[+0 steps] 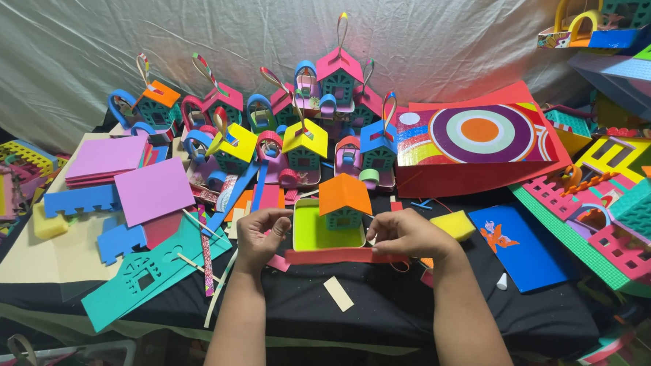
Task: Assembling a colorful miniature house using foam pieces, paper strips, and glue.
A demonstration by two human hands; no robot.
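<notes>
A small foam house (pixel 343 203) with an orange roof and teal walls stands on a lime-green tray base (pixel 316 234) in front of me. A red foam strip (pixel 337 256) runs along the tray's near edge. My left hand (pixel 259 233) pinches the strip's left end beside the tray. My right hand (pixel 407 235) grips its right end and presses it against the tray's right corner. Both forearms reach in from the bottom of the view.
Many finished foam houses (pixel 304 142) with loop handles crowd the back of the black-covered table (pixel 378 310). Pink foam sheets (pixel 153 189) and teal cut-outs (pixel 146 274) lie left. A red box with a ringed circle (pixel 480 131), a blue sheet (pixel 520 246) and a yellow sponge (pixel 453 224) lie right.
</notes>
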